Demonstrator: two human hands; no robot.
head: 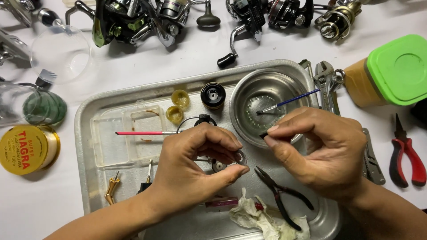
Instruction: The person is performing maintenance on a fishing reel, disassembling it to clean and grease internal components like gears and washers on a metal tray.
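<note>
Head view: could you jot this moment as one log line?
left hand: pinches small metal ring | right hand: grips dark tool | below: metal tray, black pliers

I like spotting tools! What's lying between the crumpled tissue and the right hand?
Head view: small black-handled pliers lie on the metal tray, between the crumpled white tissue and the right hand.

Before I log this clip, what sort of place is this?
Probably a hobby or repair bench for fishing reels: several spinning reels lie along the top, a metal tray holds small parts, and pliers sit nearby. The left hand pinches a small ring.
</note>
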